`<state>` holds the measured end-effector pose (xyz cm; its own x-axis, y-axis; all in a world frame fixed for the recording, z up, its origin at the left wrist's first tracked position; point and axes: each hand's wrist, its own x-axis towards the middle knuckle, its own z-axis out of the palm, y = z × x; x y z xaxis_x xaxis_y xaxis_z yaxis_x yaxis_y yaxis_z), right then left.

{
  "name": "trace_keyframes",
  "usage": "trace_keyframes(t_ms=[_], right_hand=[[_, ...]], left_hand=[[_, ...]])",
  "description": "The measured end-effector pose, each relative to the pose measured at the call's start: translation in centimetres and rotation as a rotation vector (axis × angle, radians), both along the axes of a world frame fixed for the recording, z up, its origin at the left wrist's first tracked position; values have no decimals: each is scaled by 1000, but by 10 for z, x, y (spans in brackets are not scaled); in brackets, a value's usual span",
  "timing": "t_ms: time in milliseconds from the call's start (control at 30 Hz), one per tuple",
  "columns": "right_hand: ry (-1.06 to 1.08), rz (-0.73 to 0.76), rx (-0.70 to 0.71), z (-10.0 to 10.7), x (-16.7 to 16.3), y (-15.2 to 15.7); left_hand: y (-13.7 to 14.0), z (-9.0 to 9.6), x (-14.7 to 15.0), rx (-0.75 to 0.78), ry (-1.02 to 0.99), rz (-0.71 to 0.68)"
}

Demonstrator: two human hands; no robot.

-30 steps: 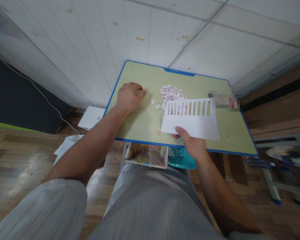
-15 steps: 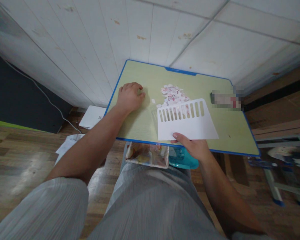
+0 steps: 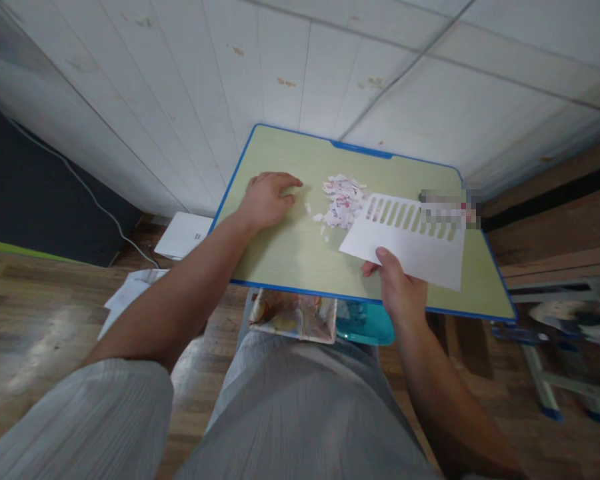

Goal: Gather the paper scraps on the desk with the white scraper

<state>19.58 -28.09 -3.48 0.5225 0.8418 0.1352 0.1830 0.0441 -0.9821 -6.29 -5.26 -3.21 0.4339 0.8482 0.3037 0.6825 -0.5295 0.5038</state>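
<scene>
My right hand pinches the near edge of a white sheet, thumb on top and fingers underneath. A row of long narrow slots runs along the sheet's far side. Its left corner reaches the right edge of a loose pile of small torn paper scraps, white with reddish marks. Left of the pile, my left hand rests on the table, palm down, with its fingers stretched toward the scraps and nothing in it. A few stray scraps lie between that hand and the pile.
The small table has a pale top and blue rim and stands against a white panelled wall. A blurred-out object sits at its right. Below the front edge are a patterned box and a turquoise tray.
My right hand has swung the slotted sheet rightward and turned it, uncovering more of the scraps. My left hand has moved slightly right, and its fingers have straightened.
</scene>
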Motion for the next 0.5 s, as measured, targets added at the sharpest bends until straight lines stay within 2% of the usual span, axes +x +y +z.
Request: trace_keyframes(t_ms=[100,233,333,500], right_hand=[[40,-40,-33,-2,-1,3],[-74,57,-159,8,-1,11],[-163,118,-179,15,-5,25],[-160,126,-225,16,-6,35]], left_hand=[[0,1,-2,7,-13,80],[3,1,-7,19,-5,180],[4,1,-8,1,-4,191],[4,4,-8,-31,29,183]])
